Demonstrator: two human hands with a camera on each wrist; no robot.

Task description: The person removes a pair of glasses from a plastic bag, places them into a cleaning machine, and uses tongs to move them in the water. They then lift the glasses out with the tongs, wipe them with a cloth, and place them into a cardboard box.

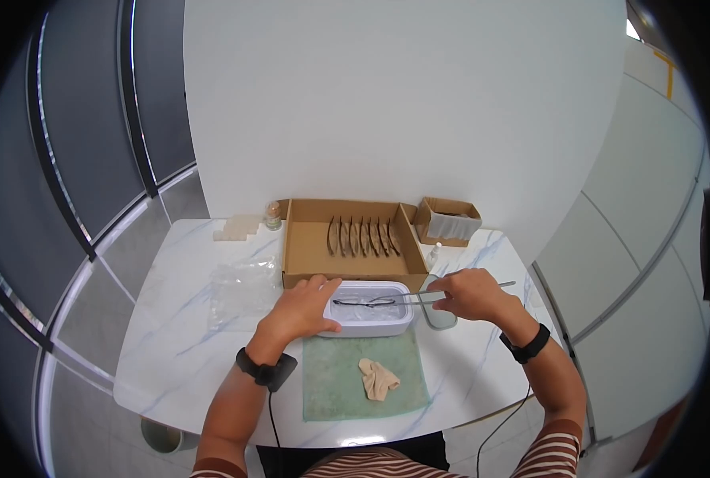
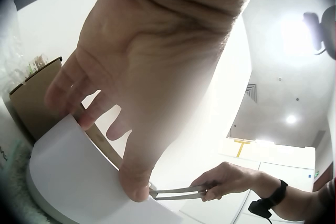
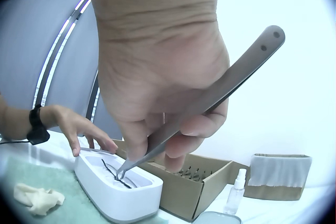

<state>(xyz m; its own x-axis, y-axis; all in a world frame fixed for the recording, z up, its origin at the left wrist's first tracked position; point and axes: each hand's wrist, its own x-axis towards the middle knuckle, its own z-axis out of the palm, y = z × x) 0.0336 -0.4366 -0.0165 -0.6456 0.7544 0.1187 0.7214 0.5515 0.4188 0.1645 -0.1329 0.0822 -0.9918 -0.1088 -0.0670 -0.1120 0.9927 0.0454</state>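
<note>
A white ultrasonic cleaner [image 1: 367,328] with a clear bath stands at the back of the green mat, in front of the cardboard box. My left hand [image 1: 298,309] holds its left end, thumb on the near side and fingers over the far rim. My right hand [image 1: 474,292] grips metal tweezers [image 3: 247,64] between thumb and fingers. The tweezers' tips reach into the bath and meet a pair of dark thin-framed eyeglasses [image 1: 363,303] lying there. Several more eyeglasses [image 1: 363,237] stand in a row inside the open cardboard box [image 1: 307,239].
On the green mat [image 1: 331,390] lies a crumpled beige cloth [image 1: 379,379]. A grey rounded tray [image 1: 443,320] and a spray bottle [image 1: 434,255] are right of the cleaner. Clear plastic bags [image 1: 243,291] lie left, a small jar [image 1: 273,216] behind; a smaller box [image 1: 451,227] stands back right.
</note>
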